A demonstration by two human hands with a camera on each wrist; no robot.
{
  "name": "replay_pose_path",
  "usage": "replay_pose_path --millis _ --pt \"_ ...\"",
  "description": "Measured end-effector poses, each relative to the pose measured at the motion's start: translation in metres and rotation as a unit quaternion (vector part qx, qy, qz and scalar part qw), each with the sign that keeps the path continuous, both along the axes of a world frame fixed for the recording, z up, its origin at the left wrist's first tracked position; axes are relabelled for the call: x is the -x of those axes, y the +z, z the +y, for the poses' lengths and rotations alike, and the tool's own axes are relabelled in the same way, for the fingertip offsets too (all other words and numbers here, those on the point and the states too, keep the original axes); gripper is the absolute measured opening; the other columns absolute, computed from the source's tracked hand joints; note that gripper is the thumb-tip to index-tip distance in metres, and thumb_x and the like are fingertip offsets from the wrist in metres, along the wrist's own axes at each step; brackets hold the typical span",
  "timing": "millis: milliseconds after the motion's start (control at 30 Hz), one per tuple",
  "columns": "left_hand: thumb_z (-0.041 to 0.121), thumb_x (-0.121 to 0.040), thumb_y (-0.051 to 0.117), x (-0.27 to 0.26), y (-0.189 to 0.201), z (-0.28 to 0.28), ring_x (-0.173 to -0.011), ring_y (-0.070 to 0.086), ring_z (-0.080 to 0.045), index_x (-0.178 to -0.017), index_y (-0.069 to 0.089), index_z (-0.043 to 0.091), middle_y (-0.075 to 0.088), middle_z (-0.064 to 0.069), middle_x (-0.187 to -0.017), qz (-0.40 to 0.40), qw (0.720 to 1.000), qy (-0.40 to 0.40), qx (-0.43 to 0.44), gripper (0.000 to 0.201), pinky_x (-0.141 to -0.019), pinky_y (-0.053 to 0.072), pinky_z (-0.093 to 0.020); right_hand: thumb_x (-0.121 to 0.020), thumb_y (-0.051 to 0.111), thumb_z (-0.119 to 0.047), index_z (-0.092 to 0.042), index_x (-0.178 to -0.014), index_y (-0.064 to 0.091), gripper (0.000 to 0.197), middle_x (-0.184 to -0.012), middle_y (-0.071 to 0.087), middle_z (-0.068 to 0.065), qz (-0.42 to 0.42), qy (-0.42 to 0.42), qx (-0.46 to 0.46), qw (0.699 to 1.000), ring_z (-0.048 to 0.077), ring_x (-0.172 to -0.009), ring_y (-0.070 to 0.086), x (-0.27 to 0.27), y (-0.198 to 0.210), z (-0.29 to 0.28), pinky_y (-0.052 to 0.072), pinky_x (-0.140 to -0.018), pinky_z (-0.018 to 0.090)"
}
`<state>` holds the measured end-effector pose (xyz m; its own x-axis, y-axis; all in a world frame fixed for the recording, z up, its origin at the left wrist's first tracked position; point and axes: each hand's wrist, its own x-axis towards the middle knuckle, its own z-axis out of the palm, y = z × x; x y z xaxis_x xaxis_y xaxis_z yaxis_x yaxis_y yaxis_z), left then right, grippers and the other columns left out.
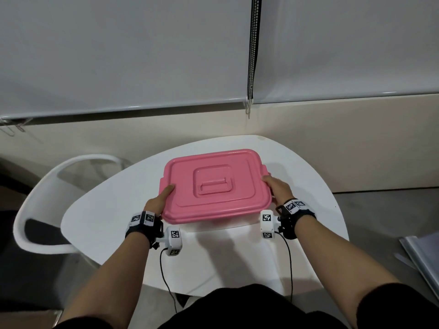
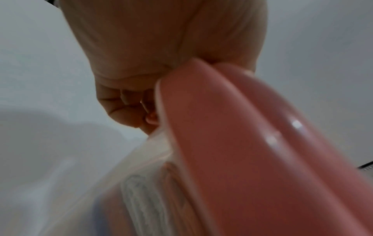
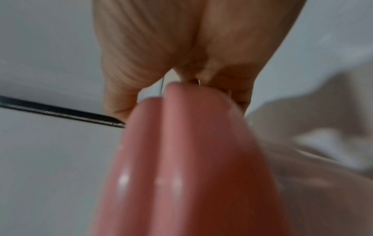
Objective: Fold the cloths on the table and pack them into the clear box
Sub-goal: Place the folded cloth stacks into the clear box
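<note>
The clear box (image 2: 141, 183) stands on the round white table (image 1: 114, 210), near its middle, with the pink lid (image 1: 213, 186) seated on top and covering it entirely in the head view. The lid has a recessed centre panel with a folded-down carry handle (image 1: 213, 184). The left hand (image 1: 159, 200) grasps the left edge of the lid: the thumb lies on the top surface, and in the left wrist view the fingers (image 2: 121, 102) are curled under the lid rim. The right hand (image 1: 279, 189) grasps the right edge in the same manner, thumb on top; the right wrist view shows the palm closed against the rim, but the fingertips are hidden behind the lid. Through the clear wall in the left wrist view, folded cloths (image 2: 145, 199) are visible inside the box, one pale with a printed outline and one pinkish just beside it; detail is blurred. Each wrist carries a dark strap with a white marker-tagged camera unit (image 1: 173, 241) and a black cable. A white chair (image 1: 47, 198) stands to the left of the table. Grey roller blinds (image 1: 118, 55) with a bead chain (image 1: 253, 55) hang behind.
</note>
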<state>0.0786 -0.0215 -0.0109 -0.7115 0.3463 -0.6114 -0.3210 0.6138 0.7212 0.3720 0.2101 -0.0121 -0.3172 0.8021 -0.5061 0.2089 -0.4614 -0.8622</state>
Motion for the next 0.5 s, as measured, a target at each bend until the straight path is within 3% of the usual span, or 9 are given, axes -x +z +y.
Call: replay_pose_path --millis 67,200,267,400,500 --pt "0.073 -0.066 0.07 -0.004 0.01 0.002 -0.085 0.066 -0.027 -0.097 0.064 0.01 0.068 -0.007 -0.091 0.097 0.995 -0.015 0.028 0.071 -0.071 0.051 -0.033 -0.081 0.07 -0.028 -0.015 -0.1 0.069 0.023 -0.084 0.069 0.001 -0.029 -0.018 -0.054 0.998 0.018 -0.071 0.063 0.005 0.009 0.0 0.05 -0.06 0.022" --pt "0.061 -0.079 0.069 -0.01 0.016 0.01 -0.081 0.062 -0.03 -0.088 0.064 0.009 0.063 -0.005 -0.08 0.257 0.965 -0.016 0.054 0.053 -0.069 0.043 -0.032 -0.077 0.077 -0.04 -0.02 -0.109 0.062 0.041 -0.096 0.067 -0.005 -0.093 -0.011 -0.143 0.985 0.015 -0.084 0.065 0.016 0.011 -0.008 0.053 -0.075 0.029" --pt "0.061 -0.08 0.067 -0.008 0.013 0.012 -0.077 0.061 -0.03 -0.086 0.065 0.008 0.065 -0.007 -0.079 0.276 0.959 -0.023 0.055 0.054 -0.067 0.043 -0.032 -0.079 0.077 -0.042 -0.019 -0.114 0.061 0.045 -0.101 0.067 -0.003 -0.105 -0.02 -0.165 0.981 0.017 -0.088 0.065 0.02 0.011 -0.011 0.051 -0.079 0.029" --pt "0.065 -0.078 0.064 -0.007 0.008 0.012 -0.073 0.058 -0.03 -0.081 0.063 0.009 0.062 -0.005 -0.074 0.287 0.956 -0.02 0.047 0.056 -0.066 0.041 -0.032 -0.081 0.075 -0.043 -0.014 -0.123 0.058 0.054 -0.112 0.066 0.002 -0.13 -0.033 -0.174 0.976 0.023 -0.099 0.065 0.024 0.009 -0.01 0.053 -0.092 0.038" --pt "0.06 -0.084 0.063 -0.01 0.01 0.014 -0.072 0.056 -0.031 -0.076 0.06 0.009 0.057 -0.004 -0.068 0.315 0.947 -0.028 0.06 0.052 -0.066 0.039 -0.032 -0.081 0.075 -0.043 -0.014 -0.122 0.057 0.052 -0.112 0.066 0.003 -0.134 -0.046 -0.168 0.976 0.024 -0.098 0.065 0.026 0.008 -0.012 0.053 -0.093 0.04"
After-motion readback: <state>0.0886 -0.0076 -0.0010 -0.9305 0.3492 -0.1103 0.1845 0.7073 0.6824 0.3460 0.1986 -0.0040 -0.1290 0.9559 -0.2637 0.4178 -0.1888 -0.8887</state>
